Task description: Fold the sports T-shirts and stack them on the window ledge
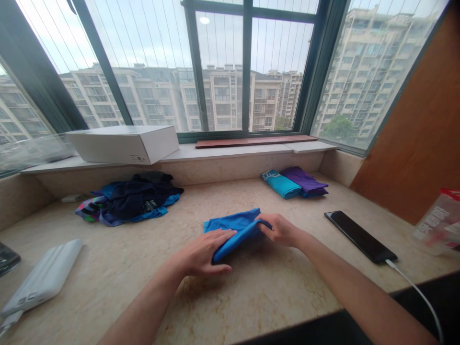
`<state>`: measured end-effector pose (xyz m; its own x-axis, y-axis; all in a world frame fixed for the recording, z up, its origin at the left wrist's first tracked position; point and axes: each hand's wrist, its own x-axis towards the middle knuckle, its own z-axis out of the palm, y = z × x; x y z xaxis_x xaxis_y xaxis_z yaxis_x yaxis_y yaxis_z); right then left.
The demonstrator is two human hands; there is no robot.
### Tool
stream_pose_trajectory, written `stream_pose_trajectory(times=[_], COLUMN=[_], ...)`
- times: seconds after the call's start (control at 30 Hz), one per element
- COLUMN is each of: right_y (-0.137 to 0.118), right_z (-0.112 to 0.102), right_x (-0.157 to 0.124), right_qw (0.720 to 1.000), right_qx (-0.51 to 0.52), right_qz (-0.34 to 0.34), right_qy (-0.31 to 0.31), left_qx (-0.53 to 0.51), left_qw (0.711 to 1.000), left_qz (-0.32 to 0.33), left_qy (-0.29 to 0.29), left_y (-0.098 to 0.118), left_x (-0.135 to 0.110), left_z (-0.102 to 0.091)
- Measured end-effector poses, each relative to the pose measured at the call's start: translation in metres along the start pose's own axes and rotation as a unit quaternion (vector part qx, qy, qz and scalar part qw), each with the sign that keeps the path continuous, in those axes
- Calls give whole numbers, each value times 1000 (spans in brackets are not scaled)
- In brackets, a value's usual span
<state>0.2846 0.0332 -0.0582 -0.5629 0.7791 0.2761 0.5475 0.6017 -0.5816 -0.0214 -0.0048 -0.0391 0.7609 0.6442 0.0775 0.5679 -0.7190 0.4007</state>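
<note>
Our right hand (278,229) is clamped on the right end of a blue cloth (245,234), thumb and fingers pinching its edge. Our left hand (201,254) lies over the cloth's near-left part, fingers laid on the fabric and thumb spread apart from them, pointing right. The cloth sits between our hands in the middle of the surface (287,297), its near edge folded up and its far part spread behind.

Beyond it to the right we see a turquoise bundle (282,184) touching a purple folded cloth (305,179); to the left, a crumpled pile of dark and bright clothes (132,199). Near our right forearm lies a black phone (359,235) with a white cable (417,282) plugged in, and past it a clear package (436,223). At far left rests a white power bank (45,278). A white box (122,143) stands on the windowsill (230,153).
</note>
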Motion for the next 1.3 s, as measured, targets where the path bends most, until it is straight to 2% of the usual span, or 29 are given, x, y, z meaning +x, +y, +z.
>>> stream_pose_trajectory(times=[0.2, 0.27, 0.37, 0.47, 0.53, 0.6, 0.67, 0.77, 0.83, 0.93, 1.0, 1.23, 1.3], right_y=[3, 6, 13, 19, 20, 17, 13, 8, 6, 4, 2, -9, -11], right_z=[1, 5, 11, 15, 14, 11, 8, 7, 8, 9, 9, 18, 23], right_x=[6, 8, 10, 10, 10, 9, 7, 3, 1, 1, 1, 2, 2], right_qw=[994, 988, 984, 984, 985, 989, 995, 998, 997, 996, 996, 999, 1000], right_qx=[63, 67, 36, -23, -55, -74, -74, -50, -44, -50, -53, 32, 28], right_qz=[57, 92, 133, 127, 82, 17, -29, -30, -16, -13, -16, -2, 14], right_qy=[75, 108, 117, 124, 142, 126, 61, -36, -57, -69, -67, -19, -1], left_qx=[-90, -128, -164, -133, -81, -18, 46, 117, 139, 139, 131, 104, 105], left_qw=[989, 975, 943, 923, 924, 931, 936, 942, 949, 957, 959, 951, 949], left_qz=[-55, -97, -169, -221, -220, -201, -189, -179, -158, -132, -138, -228, -242], left_qy=[104, 153, 235, 287, 303, 304, 292, 257, 235, 216, 211, 180, 173], left_y=[-1, -6, -15, -23, -27, -29, -31, -31, -30, -25, -22, -26, -26], left_x=[8, 12, 18, 20, 20, 18, 16, 15, 15, 15, 15, 14, 15], left_z=[9, 11, 15, 21, 24, 26, 27, 26, 25, 23, 23, 25, 25])
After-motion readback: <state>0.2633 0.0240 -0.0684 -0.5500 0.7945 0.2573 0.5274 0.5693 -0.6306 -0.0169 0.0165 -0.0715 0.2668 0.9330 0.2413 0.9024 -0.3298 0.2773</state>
